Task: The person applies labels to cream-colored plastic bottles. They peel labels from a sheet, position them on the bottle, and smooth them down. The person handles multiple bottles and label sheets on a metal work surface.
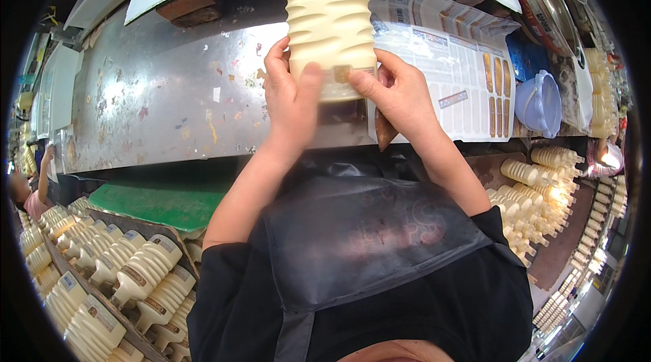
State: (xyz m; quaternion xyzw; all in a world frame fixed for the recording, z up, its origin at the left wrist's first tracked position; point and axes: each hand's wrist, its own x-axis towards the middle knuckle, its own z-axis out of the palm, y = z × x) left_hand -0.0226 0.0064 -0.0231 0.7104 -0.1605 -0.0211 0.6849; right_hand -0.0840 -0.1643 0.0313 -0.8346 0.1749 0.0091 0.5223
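Head view: a cream bottle [330,30] with rippled sides is held between both hands above the metal table [169,104], its neck pointing away from the person. Fingers of the left hand [288,101] curl round its left side, the blurred thumb over the front face near the base, while the right hand [407,94] grips the right side, thumb against a small gold label [342,74]. Sticker sheets [468,77] lie to the right, near a pale blue bucket [539,104]

Glossy ridged bottle [330,30]; scuffed metal tabletop [163,84]; shiny apron [366,253]; smooth plastic bucket [536,106].
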